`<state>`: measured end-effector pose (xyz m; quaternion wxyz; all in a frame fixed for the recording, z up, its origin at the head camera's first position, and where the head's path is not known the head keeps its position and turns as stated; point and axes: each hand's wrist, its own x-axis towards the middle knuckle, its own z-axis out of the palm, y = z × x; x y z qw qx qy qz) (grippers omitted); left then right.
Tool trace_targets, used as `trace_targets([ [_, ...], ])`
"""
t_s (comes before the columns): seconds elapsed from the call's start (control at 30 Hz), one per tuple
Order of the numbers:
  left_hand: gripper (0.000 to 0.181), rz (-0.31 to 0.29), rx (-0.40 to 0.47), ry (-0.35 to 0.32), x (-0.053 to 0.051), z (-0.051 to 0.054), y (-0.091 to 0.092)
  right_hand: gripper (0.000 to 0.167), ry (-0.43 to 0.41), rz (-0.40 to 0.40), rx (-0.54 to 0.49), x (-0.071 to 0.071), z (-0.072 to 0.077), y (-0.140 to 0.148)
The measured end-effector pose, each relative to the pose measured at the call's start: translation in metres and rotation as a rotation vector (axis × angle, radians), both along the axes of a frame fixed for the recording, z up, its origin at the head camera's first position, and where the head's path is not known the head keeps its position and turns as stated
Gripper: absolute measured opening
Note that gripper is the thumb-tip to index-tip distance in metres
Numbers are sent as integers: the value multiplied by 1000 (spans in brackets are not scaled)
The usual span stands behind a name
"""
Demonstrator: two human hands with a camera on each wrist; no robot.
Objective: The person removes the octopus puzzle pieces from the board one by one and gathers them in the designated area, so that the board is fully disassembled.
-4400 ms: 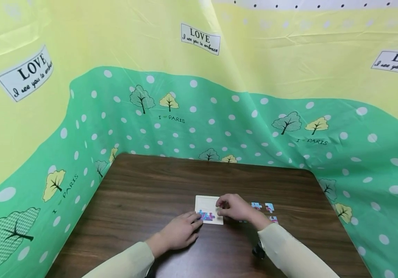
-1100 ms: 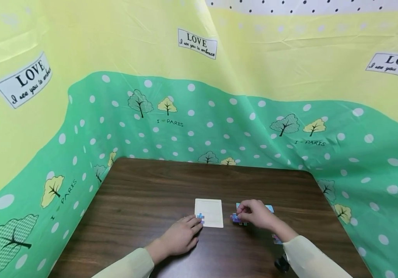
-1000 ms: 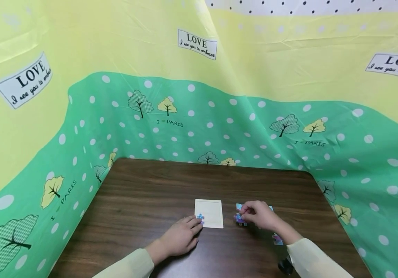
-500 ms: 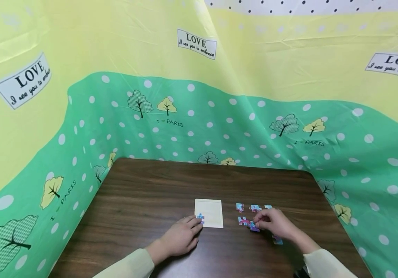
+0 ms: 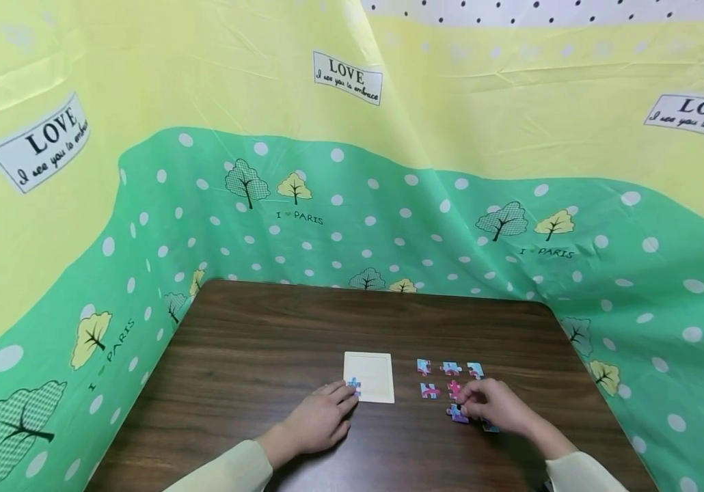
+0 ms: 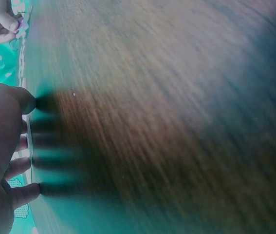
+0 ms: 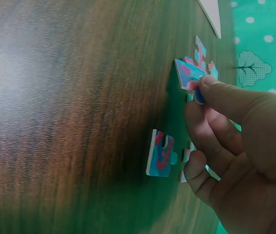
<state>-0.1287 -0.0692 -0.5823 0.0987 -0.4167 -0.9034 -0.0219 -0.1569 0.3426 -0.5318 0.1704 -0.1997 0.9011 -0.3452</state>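
Note:
My right hand (image 5: 496,404) pinches a blue and purple puzzle piece (image 5: 458,414) between thumb and fingers, at the near side of the loose pieces. In the right wrist view the held puzzle piece (image 7: 187,74) is tilted above the table. My left hand (image 5: 318,418) lies at the left edge of a cream square puzzle tray (image 5: 373,376), fingers extended. Its fingertips touch a blue puzzle piece (image 5: 353,384) in the tray's near-left corner, partly covering it. The left wrist view shows the left hand (image 6: 1,136) from the side, fingertips down.
To the tray's right lie several loose puzzle pieces, among them a far-left piece (image 5: 424,367), a middle one (image 5: 451,368) and a pink one (image 5: 454,389). Another piece (image 7: 161,156) lies beside the right hand. The dark wooden table (image 5: 253,355) is surrounded by a patterned curtain (image 5: 352,205).
Earlier the right hand was over the tray, where joined pieces lay. Since then it has carried a piece rightward and nearer, past the loose pieces. One piece shows in the tray; the left hand stays put.

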Motion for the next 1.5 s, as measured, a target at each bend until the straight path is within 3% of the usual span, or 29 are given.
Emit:
trace_targets([
  [0.47,51,4,4,1,1,0,2,9,138,34,161,3,-6,3],
  [0.67,51,14,11,-14,2,1,2,11,214,51,165,6,-5,2],
  [1.13,51,14,0,-49,1,4,-1,12,180,24,170,7,-8,0],
  [1.5,53,27,-19,-79,0,5,-4,9,159,51,162,2,-4,-2],
])
